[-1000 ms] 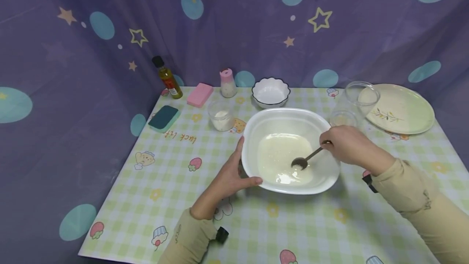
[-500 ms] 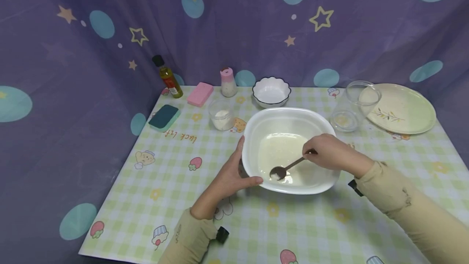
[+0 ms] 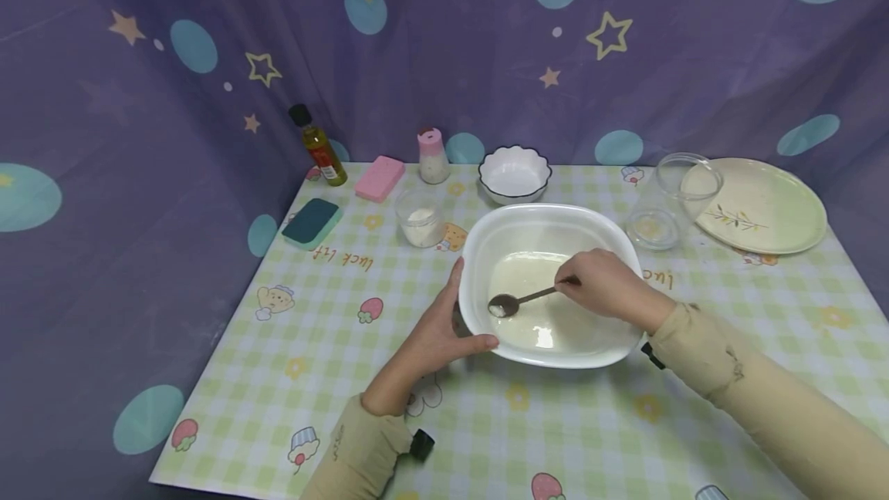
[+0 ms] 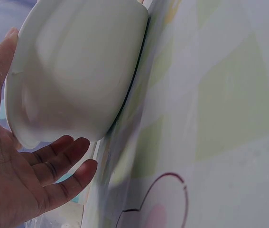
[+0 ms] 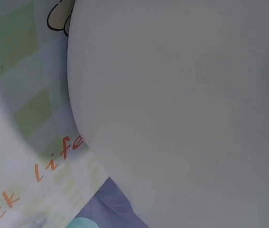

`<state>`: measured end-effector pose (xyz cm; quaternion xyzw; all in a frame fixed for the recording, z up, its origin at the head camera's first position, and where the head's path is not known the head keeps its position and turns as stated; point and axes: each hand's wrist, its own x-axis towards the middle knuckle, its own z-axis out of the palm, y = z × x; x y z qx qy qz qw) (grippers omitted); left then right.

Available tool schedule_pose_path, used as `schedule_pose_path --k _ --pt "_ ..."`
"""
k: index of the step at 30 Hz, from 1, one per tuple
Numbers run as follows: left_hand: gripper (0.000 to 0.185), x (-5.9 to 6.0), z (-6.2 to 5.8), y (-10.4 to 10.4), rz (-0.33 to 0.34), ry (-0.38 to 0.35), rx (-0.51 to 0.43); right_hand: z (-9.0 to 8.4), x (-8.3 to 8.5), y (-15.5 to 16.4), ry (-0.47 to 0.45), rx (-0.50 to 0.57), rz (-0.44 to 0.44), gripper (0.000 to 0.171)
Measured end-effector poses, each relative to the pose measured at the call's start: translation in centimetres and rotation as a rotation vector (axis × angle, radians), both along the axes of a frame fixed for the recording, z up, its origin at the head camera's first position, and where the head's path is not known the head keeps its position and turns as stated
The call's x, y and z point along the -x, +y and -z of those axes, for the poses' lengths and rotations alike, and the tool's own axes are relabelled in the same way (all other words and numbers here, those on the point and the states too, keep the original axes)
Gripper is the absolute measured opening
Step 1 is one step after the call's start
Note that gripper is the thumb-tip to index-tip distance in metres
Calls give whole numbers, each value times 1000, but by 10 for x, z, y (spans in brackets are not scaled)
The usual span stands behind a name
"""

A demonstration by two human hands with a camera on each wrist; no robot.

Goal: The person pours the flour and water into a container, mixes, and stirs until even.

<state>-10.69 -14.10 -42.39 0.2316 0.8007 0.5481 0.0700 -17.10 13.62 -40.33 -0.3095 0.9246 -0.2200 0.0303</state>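
My right hand reaches over the large white basin and pinches the handle of a dark brown spoon. The spoon's bowl is near the basin's left inner side, with some whitish stuff in it, at the pale creamy liquid. My left hand rests against the basin's left end, thumb and index finger spread along the rim. In the left wrist view its other fingers spread loosely beside the outer wall. Only the basin's outer wall and the cloth show in the right wrist view; the right hand is hidden there.
Behind the basin stand a clear cup of white powder, a pink-topped shaker and a scalloped bowl. An oil bottle, pink sponge and green sponge lie left. A clear empty cup and plate stand right.
My right hand has moved left over the basin, carrying the spoon from the right part of the liquid to the near side, then to the left. The left hand stays in place.
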Motion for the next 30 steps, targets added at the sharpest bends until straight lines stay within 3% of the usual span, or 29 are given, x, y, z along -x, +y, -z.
schedule_pose_path --k 6,10,13,18,24,30 --pt "118 1 5 -1 5 20 -17 4 6 -3 23 -3 96 9" --pt "120 7 21 -3 0 38 -14 4 11 -1 34 -24 160 10" --pt "122 11 33 -5 -7 44 6 2 13 3 50 -34 179 14" --pt "123 14 38 -6 -10 30 8 -4 14 14 84 -40 183 19" --pt "122 11 34 -6 -16 24 18 -12 12 27 59 -65 210 17" --pt "119 3 9 -2 -11 -5 -5 -21 9 38 20 -91 220 14"
